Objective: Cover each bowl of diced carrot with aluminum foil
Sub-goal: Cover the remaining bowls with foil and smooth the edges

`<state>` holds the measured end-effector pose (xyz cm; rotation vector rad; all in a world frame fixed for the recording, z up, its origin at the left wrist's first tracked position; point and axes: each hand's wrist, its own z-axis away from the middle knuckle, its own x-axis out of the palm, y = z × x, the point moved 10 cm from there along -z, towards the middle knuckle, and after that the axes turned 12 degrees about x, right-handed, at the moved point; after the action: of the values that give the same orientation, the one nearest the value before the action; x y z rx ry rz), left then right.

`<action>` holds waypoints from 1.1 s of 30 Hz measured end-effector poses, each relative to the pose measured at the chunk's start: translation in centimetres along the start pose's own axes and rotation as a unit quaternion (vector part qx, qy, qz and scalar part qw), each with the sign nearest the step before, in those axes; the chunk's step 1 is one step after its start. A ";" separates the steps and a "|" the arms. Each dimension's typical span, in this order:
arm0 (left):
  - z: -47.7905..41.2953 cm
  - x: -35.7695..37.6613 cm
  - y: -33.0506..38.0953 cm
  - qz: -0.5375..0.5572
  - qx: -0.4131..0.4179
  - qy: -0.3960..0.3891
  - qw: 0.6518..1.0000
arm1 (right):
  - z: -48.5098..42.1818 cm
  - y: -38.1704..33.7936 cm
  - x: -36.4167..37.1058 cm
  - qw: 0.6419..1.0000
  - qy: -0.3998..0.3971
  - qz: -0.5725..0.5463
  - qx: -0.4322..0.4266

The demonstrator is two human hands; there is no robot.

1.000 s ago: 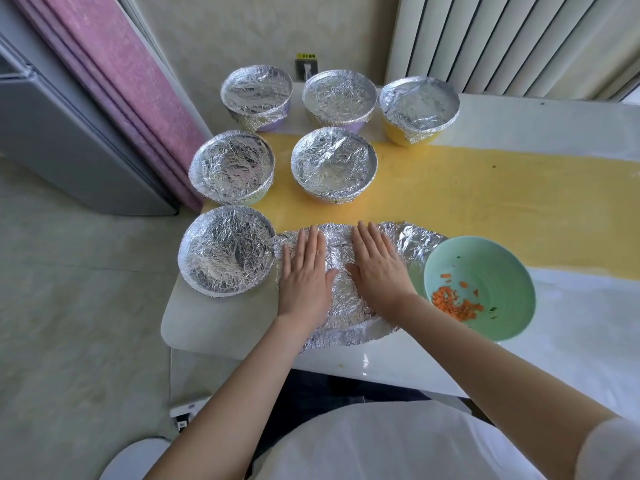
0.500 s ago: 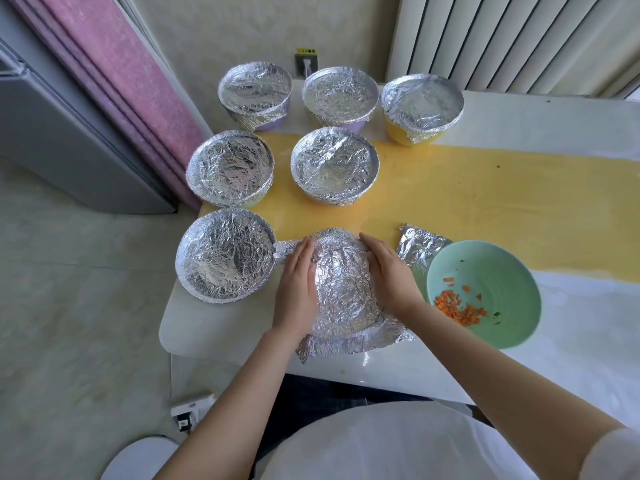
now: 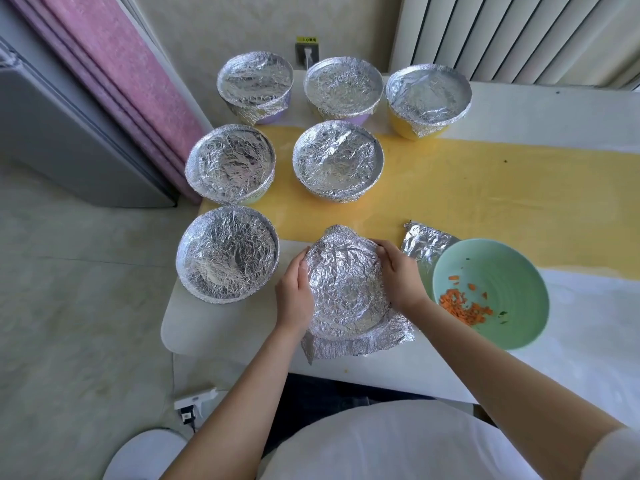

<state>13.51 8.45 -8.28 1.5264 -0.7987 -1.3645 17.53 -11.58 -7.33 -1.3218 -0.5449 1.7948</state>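
Aluminum foil sheet (image 3: 346, 289) lies crumpled over a bowl at the near edge of the white table (image 3: 450, 372), between a foil-covered bowl (image 3: 227, 259) and the green bowl (image 3: 512, 271). The left hand (image 3: 294, 296) and right hand (image 3: 398, 277) cup its opposite sides, fingers pressed together and curled against the foil. Its near corners flare loose. The green bowl holds diced carrot (image 3: 464, 308), uncovered. A second foil piece (image 3: 424, 244) lies just behind it. Five more covered bowls (image 3: 337, 161) stand farther back.
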 end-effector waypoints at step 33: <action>-4.5 1.6 5.1 -0.095 0.170 -0.090 0.977 | -2.1 -5.7 3.6 0.950 -0.086 0.232 -0.190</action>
<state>18.72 6.01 -4.34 1.7980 -1.0632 -1.5840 21.12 -5.63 -5.93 -1.6667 -0.7512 2.2880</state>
